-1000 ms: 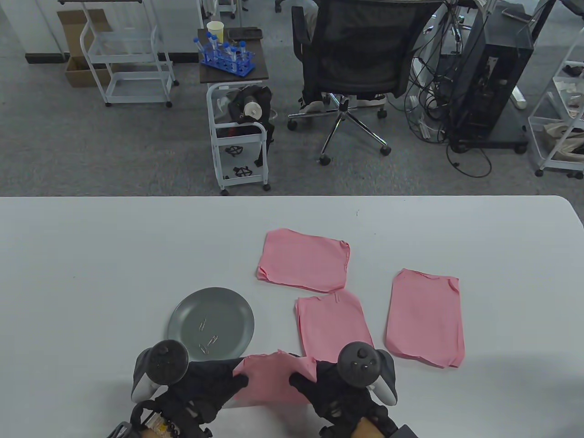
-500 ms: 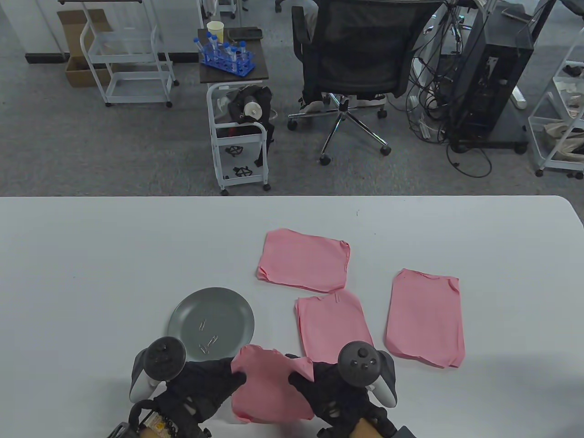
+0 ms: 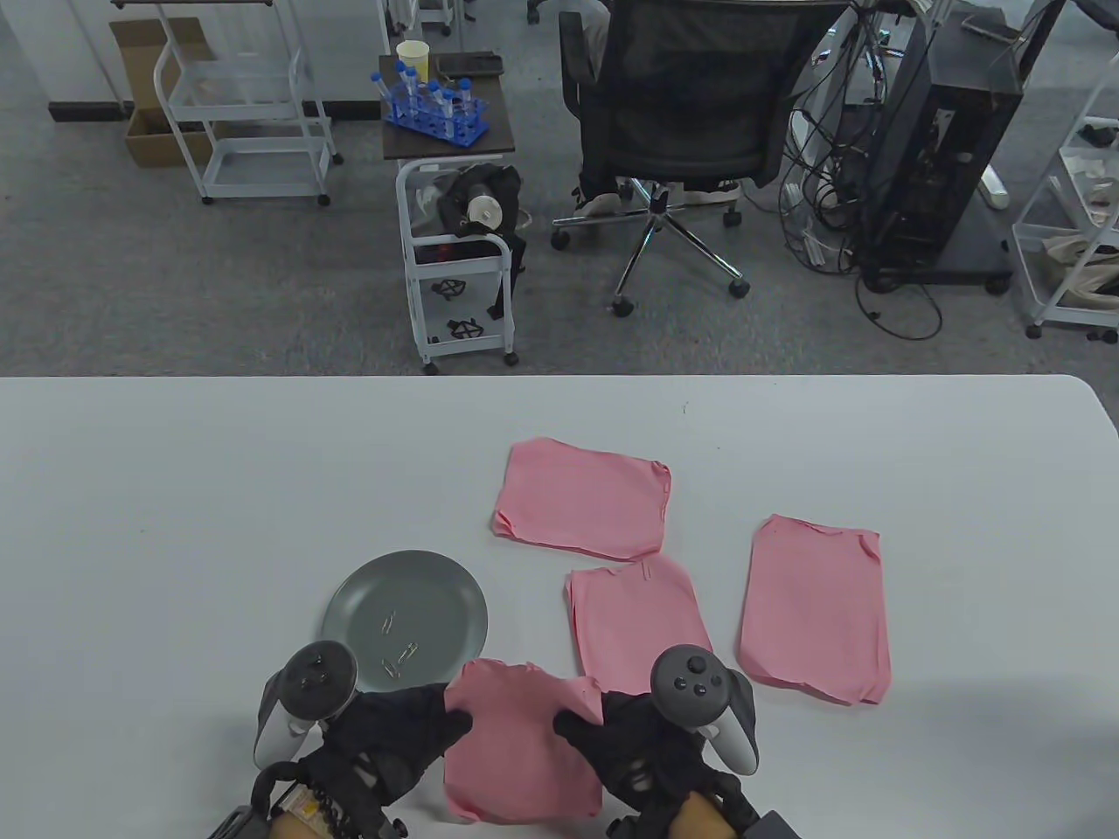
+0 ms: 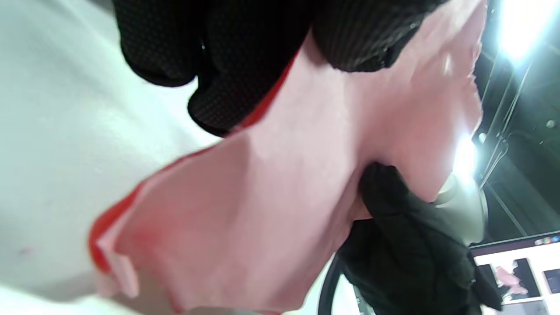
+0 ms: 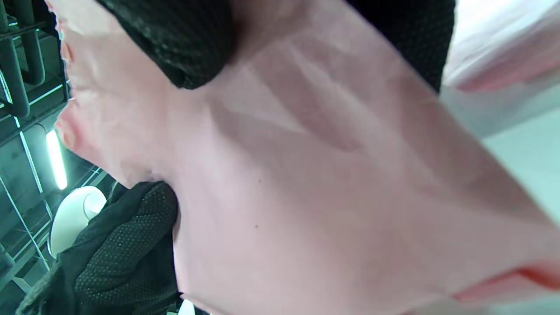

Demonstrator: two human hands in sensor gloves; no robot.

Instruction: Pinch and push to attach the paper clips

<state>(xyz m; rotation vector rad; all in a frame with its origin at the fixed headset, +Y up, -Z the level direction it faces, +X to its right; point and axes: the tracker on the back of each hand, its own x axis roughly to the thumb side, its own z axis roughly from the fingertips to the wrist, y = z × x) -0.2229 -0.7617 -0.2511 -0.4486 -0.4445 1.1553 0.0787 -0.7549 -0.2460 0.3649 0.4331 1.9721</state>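
While table view shows left hand (image 3: 385, 730) & right hand (image 3: 634, 743) each w/ grip pinching pink paper stack (image 3: 520, 743) edges, wrist views show layered, crumpled sheets; paper clips (image 3: 398, 651) on grey plate (image 3: 437, 594).

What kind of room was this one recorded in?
Probably an office-like lab or workshop: behind the white table stand a mesh office chair, a computer tower with tangled cables, and a rolling cart with a rack of blue-capped tubes.

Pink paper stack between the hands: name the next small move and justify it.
Probably lower the pink paper stack flat onto the white table, then free the left hand for a clip: both hands grip its sides, and the metal paper clips lie on the grey round plate.
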